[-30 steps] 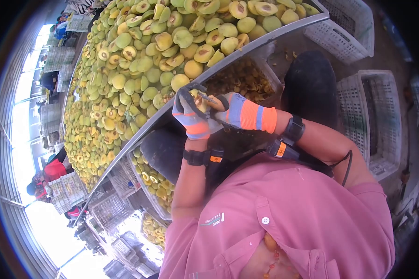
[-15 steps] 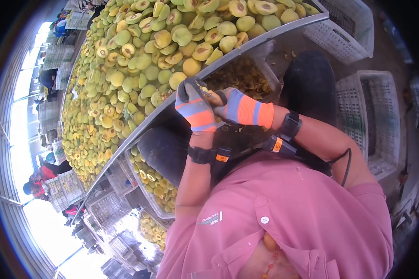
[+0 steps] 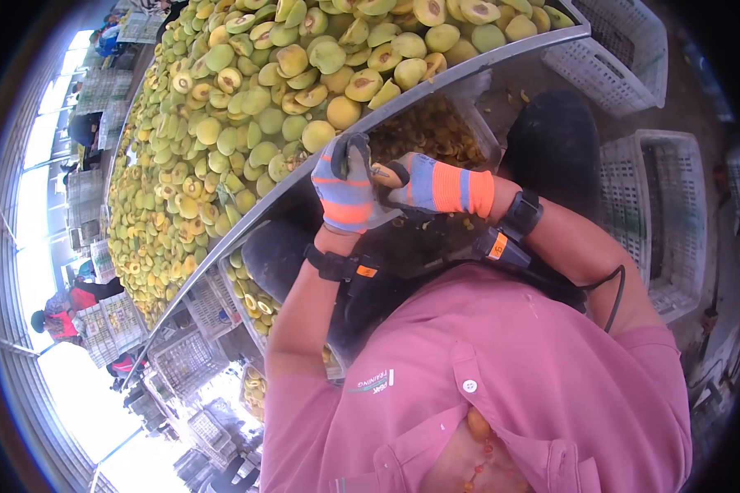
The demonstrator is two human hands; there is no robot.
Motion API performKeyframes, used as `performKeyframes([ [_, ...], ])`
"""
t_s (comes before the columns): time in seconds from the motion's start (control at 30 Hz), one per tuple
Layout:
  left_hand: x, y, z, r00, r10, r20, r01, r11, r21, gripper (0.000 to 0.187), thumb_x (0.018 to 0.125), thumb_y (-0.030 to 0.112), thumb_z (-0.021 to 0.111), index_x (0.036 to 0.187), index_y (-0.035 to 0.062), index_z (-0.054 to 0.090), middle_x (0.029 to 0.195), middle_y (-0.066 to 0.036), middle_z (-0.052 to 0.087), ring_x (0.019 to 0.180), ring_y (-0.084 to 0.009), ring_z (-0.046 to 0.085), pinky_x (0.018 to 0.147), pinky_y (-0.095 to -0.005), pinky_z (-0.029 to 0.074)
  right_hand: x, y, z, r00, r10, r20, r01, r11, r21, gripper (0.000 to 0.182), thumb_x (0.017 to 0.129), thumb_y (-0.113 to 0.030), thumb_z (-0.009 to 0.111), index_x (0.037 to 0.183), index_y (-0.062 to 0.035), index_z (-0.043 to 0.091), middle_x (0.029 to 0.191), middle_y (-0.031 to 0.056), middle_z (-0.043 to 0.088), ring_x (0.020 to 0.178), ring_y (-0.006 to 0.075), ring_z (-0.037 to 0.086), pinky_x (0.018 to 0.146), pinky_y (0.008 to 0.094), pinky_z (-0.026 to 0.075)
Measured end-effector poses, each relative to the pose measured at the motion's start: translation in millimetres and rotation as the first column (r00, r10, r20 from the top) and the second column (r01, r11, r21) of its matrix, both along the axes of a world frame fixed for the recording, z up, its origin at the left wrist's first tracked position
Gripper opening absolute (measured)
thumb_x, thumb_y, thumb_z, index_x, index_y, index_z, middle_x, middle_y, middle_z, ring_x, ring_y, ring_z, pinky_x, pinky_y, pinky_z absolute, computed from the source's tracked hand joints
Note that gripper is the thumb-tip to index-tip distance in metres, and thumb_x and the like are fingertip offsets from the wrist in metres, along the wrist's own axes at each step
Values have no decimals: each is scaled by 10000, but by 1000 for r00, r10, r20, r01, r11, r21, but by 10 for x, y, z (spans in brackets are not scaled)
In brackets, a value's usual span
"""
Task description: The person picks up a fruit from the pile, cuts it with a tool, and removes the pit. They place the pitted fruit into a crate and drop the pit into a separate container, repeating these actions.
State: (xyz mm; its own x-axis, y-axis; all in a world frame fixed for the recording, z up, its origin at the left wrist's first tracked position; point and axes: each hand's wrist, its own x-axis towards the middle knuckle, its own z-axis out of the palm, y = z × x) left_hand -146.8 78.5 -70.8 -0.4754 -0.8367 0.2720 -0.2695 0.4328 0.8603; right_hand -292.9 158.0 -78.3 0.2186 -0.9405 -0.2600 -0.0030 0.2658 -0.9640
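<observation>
My right hand (image 3: pixel 426 182), in a grey, orange and blue striped glove with dark fingers, is closed around a small tool with a tan, wood-like handle (image 3: pixel 383 175). Its working end is hidden between the hands. Close beside it, my left hand (image 3: pixel 343 185), gloved alike, has its fingers curled in; what they hold, if anything, is hidden. Both hands are just over the near metal rim (image 3: pixel 460 67) of a large table heaped with halved yellow-green peaches (image 3: pixel 247 107). Below the rim, a container holds brownish peach scraps (image 3: pixel 432 131).
White plastic crates stand at the right (image 3: pixel 658 214) and upper right (image 3: pixel 604 70). Another crate of peach halves (image 3: pixel 259 304) is under the rim by my left knee. More crates (image 3: pixel 189 361) and a person in red (image 3: pixel 66 312) are farther left.
My left hand has turned and drawn slightly away from the right hand, its wrist moving left. The right hand still grips the tool and has shifted a little right.
</observation>
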Motion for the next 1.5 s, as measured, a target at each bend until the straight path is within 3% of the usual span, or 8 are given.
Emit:
performKeyframes([
  [0.27, 86, -8, 70, 990, -126, -64, 139, 947, 290, 213, 949, 67, 459, 990, -33, 643, 872, -95, 654, 775, -142, 609, 681, -269, 488, -150, 1, -169, 971, 208, 116, -219, 971, 92, 265, 787, -232, 675, 810, 31, 660, 646, 63, 623, 526, 145, 593, 487, 285, 451],
  [0.57, 41, 31, 374, 964, -253, 80, 263, 870, -418, 187, 910, 53, 483, 949, -53, 632, 865, -111, 656, 733, -196, 616, 673, -294, 492, -179, 115, 48, 823, 293, 487, -357, 933, 42, 204, 862, -209, 660, 911, -11, 647, 597, -38, 536, 533, 56, 501, 466, 224, 380],
  [0.83, -168, 168, 269, 922, 30, -386, 36, 986, 162, 235, 979, 174, 498, 968, -27, 619, 871, -72, 648, 773, -132, 576, 693, -265, 470, -137, 107, -26, 277, 86, 957, -592, 800, 100, 142, 945, -178, 544, 901, -43, 551, 537, -89, 403, 408, 2, 352, 354, 176, 252],
  [0.93, -71, 139, 293, 998, -32, 48, 47, 937, -347, 234, 972, 180, 498, 965, -21, 618, 868, -76, 654, 773, -133, 582, 694, -269, 478, -80, 132, -77, 281, 61, 958, -624, 770, 135, 145, 944, -187, 548, 903, -48, 540, 530, -94, 388, 410, -4, 342, 344, 166, 236],
  [1.03, -58, 172, 339, 969, -118, -219, 153, 977, 147, 230, 964, 180, 489, 952, -11, 616, 882, -76, 654, 769, -145, 591, 687, -276, 489, -45, 129, -104, 169, 69, 983, -662, 747, 62, 141, 949, -182, 537, 902, -49, 532, 533, -94, 381, 408, -7, 330, 341, 156, 223],
  [1.23, 66, 265, 384, 981, -195, 19, 196, 980, -46, 336, 993, 298, 442, 990, 5, 607, 919, -94, 648, 792, -179, 614, 715, -293, 506, -3, 204, -120, 299, -11, 954, -628, 750, 206, 142, 943, -165, 540, 898, -30, 547, 550, -79, 399, 412, -6, 336, 347, 155, 243],
  [1.33, 116, 243, 161, 762, 297, -576, 356, 551, 755, 404, 994, 386, 451, 1037, 11, 597, 922, -104, 649, 833, -193, 625, 722, -299, 519, -17, 218, 33, 420, 44, 906, -530, 823, 206, 138, 943, -150, 531, 916, -23, 579, 580, -54, 464, 416, 15, 377, 354, 163, 274],
  [1.5, 561, 77, 126, 716, 492, -495, 93, 636, 766, 569, 977, 531, 369, 1101, 21, 589, 979, -117, 655, 842, -229, 633, 682, -317, 532, -154, -74, -240, 913, 288, 290, -299, 954, -8, 153, 942, -135, 525, 906, -14, 611, 647, 1, 550, 436, 107, 477, 367, 252, 357],
])
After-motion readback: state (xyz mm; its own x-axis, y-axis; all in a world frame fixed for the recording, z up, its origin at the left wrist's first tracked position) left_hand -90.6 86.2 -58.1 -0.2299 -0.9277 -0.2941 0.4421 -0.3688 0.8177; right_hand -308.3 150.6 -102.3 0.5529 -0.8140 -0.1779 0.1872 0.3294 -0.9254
